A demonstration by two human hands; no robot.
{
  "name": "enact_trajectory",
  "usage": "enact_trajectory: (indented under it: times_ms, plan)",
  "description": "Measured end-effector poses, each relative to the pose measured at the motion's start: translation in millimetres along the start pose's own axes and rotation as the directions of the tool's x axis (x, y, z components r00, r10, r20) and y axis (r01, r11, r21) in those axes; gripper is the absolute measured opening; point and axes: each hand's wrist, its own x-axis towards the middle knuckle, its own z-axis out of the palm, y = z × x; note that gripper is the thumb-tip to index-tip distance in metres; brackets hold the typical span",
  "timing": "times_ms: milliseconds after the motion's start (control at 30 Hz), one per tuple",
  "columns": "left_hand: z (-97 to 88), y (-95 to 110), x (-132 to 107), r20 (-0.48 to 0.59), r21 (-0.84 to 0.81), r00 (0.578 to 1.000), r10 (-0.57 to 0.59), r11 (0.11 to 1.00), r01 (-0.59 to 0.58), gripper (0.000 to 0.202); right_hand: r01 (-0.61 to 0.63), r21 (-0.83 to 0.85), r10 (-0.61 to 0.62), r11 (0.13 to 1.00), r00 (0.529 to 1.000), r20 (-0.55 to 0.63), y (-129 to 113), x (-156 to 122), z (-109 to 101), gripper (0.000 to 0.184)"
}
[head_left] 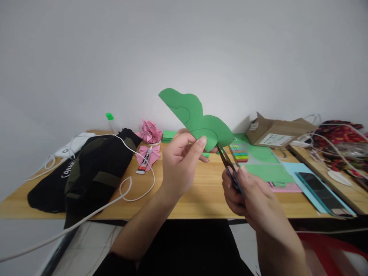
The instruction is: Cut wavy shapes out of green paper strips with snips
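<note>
My left hand [182, 163] pinches a piece of green paper [189, 105] between thumb and fingers, held up above the table. The paper has a scalloped, wavy outer edge, a straight lower-left edge, and drawn curved lines across it. In my right hand [253, 188] is a pair of scissors [227, 163], with my fingers wrapped round the handles. The blades point up and left, and their tips meet the lower right edge of the green paper, near my left fingertips. Whether the blades are closed on the paper I cannot tell.
On the wooden table [198, 199] lie a black bag [94, 174], a glue tube [144, 161] and a pink paper flower [151, 132]. Right are green sheets [264, 173], a phone [319, 189] and a cardboard box [277, 130]. A white cable [86, 218] crosses the left side.
</note>
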Motion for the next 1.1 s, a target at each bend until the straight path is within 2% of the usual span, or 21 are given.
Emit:
enact_trajectory:
  times_ms: [267,467,700,1100]
  plan:
    - [-1.6,-1,-3,-0.008,0.088,1.0,0.016,0.996,-0.016,0.028,-0.102,0.141,0.091,0.985,0.992,0.085,-9,8,11,0.054]
    - [1.2,-10,-4,-0.027,-0.015,0.999,-0.037,0.999,0.036,0.03,-0.117,0.245,0.096,0.962,0.991,0.099,-12,14,19,0.052]
    - [6.4,-11,-9,-0.094,-0.14,0.993,-0.077,0.988,0.063,0.029,-0.075,0.254,0.071,0.964,0.997,0.028,-8,21,25,0.054]
    - [10.8,-11,-14,-0.152,-0.147,0.987,-0.057,0.989,0.034,0.027,-0.011,0.272,0.005,0.962,1.0,0.023,-5,20,27,0.051]
